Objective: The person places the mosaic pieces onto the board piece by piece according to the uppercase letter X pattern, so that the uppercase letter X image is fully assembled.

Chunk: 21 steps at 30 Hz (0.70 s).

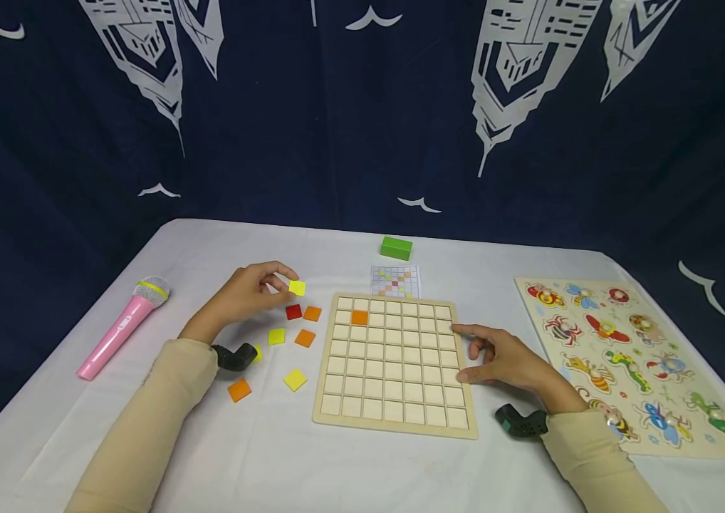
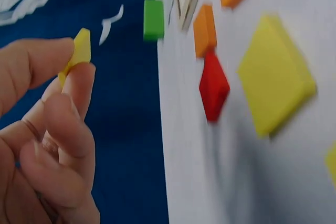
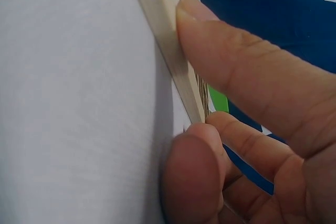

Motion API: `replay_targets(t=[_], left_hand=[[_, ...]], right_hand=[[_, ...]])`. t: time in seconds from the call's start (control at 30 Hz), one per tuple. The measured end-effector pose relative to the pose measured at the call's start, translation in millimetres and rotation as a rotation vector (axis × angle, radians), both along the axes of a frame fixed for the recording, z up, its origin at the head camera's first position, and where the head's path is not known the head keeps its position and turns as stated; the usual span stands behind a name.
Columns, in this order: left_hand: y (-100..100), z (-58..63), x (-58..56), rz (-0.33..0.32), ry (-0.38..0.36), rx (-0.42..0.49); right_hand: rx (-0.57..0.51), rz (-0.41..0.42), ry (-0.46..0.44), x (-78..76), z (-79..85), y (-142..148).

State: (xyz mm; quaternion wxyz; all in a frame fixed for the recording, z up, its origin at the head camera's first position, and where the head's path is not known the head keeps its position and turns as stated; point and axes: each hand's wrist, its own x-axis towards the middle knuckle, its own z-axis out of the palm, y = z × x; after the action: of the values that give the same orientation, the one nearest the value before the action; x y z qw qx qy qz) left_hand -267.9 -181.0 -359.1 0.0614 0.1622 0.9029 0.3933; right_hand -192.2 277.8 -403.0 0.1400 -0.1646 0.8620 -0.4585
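My left hand (image 1: 248,291) pinches a yellow square tile (image 1: 297,288) between thumb and fingertip, raised above the cloth in the left wrist view. Below that hand lie a red tile (image 1: 294,312), two orange tiles (image 1: 303,338) and several yellow ones (image 1: 276,336). A wooden grid board (image 1: 394,425) sits right of them, with one orange tile (image 1: 359,318) in a cell at its upper left. My right hand (image 1: 505,360) rests at the board's right edge, thumb and index finger touching the rim apart from each other, the other fingers bent.
Behind the board lie a printed pattern card (image 1: 396,281) and a green block (image 1: 397,248). A pink microphone (image 1: 124,326) lies at the left. An insect picture puzzle board (image 1: 542,324) takes up the right side. Another orange tile (image 1: 239,390) lies near the left wrist.
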Motion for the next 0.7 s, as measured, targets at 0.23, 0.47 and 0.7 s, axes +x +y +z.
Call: replay_targets(t=[0.23, 0.47, 0.7], left_hand=[[29, 8.3, 5.2, -0.049, -0.008, -0.006], [55, 10.3, 7.8, -0.076, 0.009, 0.018], [76, 7.7, 8.5, -0.091, -0.004, 0.035]], right_hand=[[0.002, -0.005, -0.003, 0.2, 0.5, 0], [0.004, -0.010, 0.000, 0.1, 0.6, -1], [0.004, -0.009, -0.006, 0.3, 0.0, -1]])
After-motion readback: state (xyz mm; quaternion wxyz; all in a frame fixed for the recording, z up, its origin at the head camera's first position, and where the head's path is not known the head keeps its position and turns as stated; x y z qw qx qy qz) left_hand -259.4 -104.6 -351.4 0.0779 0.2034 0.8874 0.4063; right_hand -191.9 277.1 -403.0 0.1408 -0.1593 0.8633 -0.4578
